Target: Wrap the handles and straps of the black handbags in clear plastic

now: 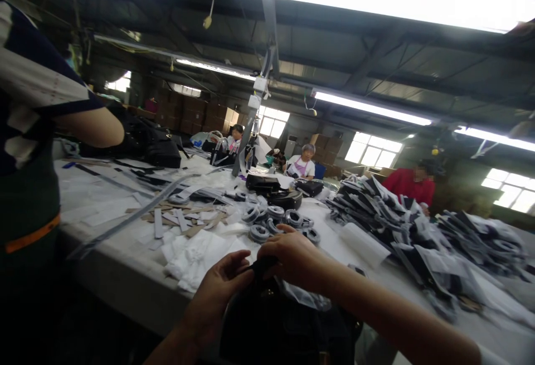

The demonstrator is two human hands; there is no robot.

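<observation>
A black bag [288, 326] with small gold-coloured metal fittings stands right in front of me at the table edge. My left hand [219, 284] pinches a black strap or handle [264, 264] at the bag's top, thumb and fingers closed on it. From the other side my right hand [292, 259] grips the same black piece, its fingers curled over it. A sheet of clear plastic [307, 296] lies against the bag below my right wrist. Whether the black piece is a handle or a loose strap is hard to see in the dark.
Grey rolled coils [276, 224] lie just beyond my hands. White tissue paper [196, 253] and cardboard strips [188, 217] spread to the left. Grey-wrapped straps [384, 214] are heaped at right. A person [37, 103] stands close on my left; several others sit farther back.
</observation>
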